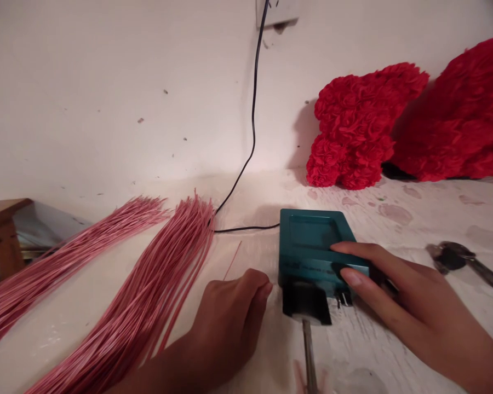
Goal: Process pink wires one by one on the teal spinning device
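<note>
A teal box-shaped device with a black front part and a metal rod stands on the covered table. My right hand rests against the device's right side, thumb and index finger apart on its casing. Left of the device, my left hand is closed, its fingers curled together, with a thin pink strand sticking up behind it. Two bundles of long pink strands, one near my left forearm and one farther left, lie on the table.
Red ruffled flower clusters stand by the wall at the back right. A dark metal tool lies at the far right. A black cord runs from the wall socket down to the table. A wooden piece is at the left.
</note>
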The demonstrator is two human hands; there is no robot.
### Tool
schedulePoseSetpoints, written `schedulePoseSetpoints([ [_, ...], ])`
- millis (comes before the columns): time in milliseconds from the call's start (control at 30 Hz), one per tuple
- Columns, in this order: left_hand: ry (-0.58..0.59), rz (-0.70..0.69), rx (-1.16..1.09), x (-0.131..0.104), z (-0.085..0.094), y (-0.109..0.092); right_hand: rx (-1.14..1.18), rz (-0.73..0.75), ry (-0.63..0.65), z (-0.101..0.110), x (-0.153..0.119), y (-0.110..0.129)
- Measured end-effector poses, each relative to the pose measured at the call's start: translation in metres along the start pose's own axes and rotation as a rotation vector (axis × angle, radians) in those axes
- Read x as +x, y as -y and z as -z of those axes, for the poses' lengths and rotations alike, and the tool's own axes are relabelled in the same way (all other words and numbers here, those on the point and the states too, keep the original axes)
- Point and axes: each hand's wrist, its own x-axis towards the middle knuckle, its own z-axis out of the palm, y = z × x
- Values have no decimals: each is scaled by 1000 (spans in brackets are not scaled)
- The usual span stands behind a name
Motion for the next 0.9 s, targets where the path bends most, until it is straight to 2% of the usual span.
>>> schedulePoseSetpoints([
  [200,96,80,-121,4,1,1,22,-25,9,-2,-1,-2],
  [367,90,130,-239,5,2,3,24,-29,23,-1,-2,-2],
  [567,104,12,-214,3,0,4,1,-29,9,-2,-3,-3],
  [733,114,-24,-180,4,-1,2,-44,-27,4,-1,-3,-3],
  [900,144,-15,-247,5,-3,3,-61,-4,10,0,0,-2],
])
